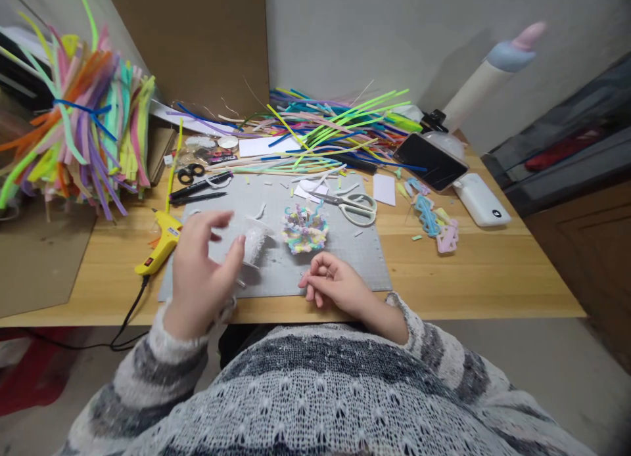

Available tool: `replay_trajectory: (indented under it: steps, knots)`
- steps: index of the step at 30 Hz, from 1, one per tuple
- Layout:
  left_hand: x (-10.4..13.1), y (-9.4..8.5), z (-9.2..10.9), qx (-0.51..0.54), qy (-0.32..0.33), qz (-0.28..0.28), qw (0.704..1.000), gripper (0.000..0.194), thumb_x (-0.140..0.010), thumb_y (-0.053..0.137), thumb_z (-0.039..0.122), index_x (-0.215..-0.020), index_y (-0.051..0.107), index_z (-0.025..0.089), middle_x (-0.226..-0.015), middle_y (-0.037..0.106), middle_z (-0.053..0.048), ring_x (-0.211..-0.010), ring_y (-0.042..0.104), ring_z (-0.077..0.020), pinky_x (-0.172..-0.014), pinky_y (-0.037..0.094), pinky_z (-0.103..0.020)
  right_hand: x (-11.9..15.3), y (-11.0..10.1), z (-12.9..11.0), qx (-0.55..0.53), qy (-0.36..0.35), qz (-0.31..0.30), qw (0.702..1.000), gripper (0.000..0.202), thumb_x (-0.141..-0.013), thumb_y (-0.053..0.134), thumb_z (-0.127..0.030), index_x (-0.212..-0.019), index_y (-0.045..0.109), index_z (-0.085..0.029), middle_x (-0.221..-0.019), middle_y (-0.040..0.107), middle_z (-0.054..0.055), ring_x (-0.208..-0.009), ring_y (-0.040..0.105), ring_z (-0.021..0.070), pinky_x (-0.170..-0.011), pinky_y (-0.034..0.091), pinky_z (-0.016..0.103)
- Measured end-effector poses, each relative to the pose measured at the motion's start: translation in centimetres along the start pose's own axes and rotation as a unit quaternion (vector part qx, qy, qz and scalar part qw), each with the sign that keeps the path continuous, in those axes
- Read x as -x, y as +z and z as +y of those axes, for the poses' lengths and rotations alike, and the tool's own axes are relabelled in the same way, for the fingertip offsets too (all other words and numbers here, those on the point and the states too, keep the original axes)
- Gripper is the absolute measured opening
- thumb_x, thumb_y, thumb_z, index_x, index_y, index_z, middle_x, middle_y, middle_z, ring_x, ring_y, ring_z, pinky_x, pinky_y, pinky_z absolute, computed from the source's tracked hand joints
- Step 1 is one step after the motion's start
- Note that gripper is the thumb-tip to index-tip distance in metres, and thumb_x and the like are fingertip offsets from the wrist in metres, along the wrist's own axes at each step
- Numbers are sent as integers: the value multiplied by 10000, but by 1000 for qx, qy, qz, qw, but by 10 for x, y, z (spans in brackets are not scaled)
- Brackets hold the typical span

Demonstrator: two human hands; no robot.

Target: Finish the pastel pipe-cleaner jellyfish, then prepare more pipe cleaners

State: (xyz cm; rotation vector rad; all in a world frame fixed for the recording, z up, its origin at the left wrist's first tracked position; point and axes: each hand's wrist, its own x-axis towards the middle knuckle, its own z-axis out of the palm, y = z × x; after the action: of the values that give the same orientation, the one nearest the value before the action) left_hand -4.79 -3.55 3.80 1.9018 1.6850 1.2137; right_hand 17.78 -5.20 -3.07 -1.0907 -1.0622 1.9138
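The blurred left hand (198, 269) hides part of the grey mat (352, 265).

No readable lettering — black round mark (497, 213) on white power bank (479, 198), too small to make out

Soft light, blurred stretched edges

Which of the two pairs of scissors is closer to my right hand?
The pair with pale white-grey plastic handles, right of the pastel multicoloured ornament. The other pair, with black loop handles, lies farther off, leftward, behind the black pens.
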Motion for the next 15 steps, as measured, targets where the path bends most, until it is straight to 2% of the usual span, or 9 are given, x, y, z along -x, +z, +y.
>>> replay_trajectory:
  steps: [1,2,3,4,5,9,13,15]
  knots:
    - [13,2,6,63,-3,-20,998,183,-843,614,281,-1000,628,188,-992,621,-74,-934,571,-205,-853,458,-358,0,-1,1,-14,-5,-8,1000,282,-763,672,-281,-819,407,-205,-748,690,4,-510,610,68,-414,435,160]
    - [26,6,10,135,-33,-114,984,109,-870,571,262,-914,638,187,-926,636,-63,-885,588,-190,-814,475,-344,0,-1,1,-25,-11,-17,999,295,-765,682,-296,-818,406,-206,-756,696,9,-515,616,71,-418,440,163]
    - [37,13,12,191,-81,-221,953,116,-872,567,264,-901,644,183,-904,649,-63,-861,603,-184,-781,489,-335,0,-1,2,-32,-17,-22,999,303,-769,687,-311,-818,408,-206,-756,697,10,-518,620,74,-419,442,164]
    - [47,21,12,241,-135,-288,917,128,-854,592,267,-931,639,177,-911,661,-67,-847,615,-182,-756,502,-332,0,-1,3,-37,-23,-26,999,307,-773,691,-324,-817,410,-206,-751,695,6,-518,621,75,-418,441,163]
    - [54,29,10,278,-181,-313,890,141,-832,617,262,-941,628,172,-920,660,-68,-860,623,-183,-767,510,-336,0,-1,3,-39,-27,-28,998,312,-774,693,-336,-816,413,-206,-740,691,1,-514,620,76,-416,440,162]
    - [59,53,-2,336,-292,-265,855,248,-769,695,250,-969,576,162,-945,627,-53,-844,623,-158,-782,527,-326,2,2,4,-35,-33,-23,999,330,-762,703,-368,-809,419,-206,-702,667,-23,-493,598,67,-399,422,151]
    - [50,56,-2,394,-354,-311,789,254,-788,688,275,-978,585,142,-936,643,-67,-809,641,-149,-705,551,-288,4,4,3,-21,-38,-22,999,307,-767,695,-352,-810,430,-205,-668,642,-37,-469,560,51,-396,408,144]
    - [47,57,2,408,-370,-310,775,238,-782,696,273,-954,602,138,-887,647,-55,-769,643,-135,-668,549,-258,5,5,3,-17,-43,-25,999,290,-772,687,-342,-812,435,-204,-658,631,-42,-465,549,47,-399,407,145]
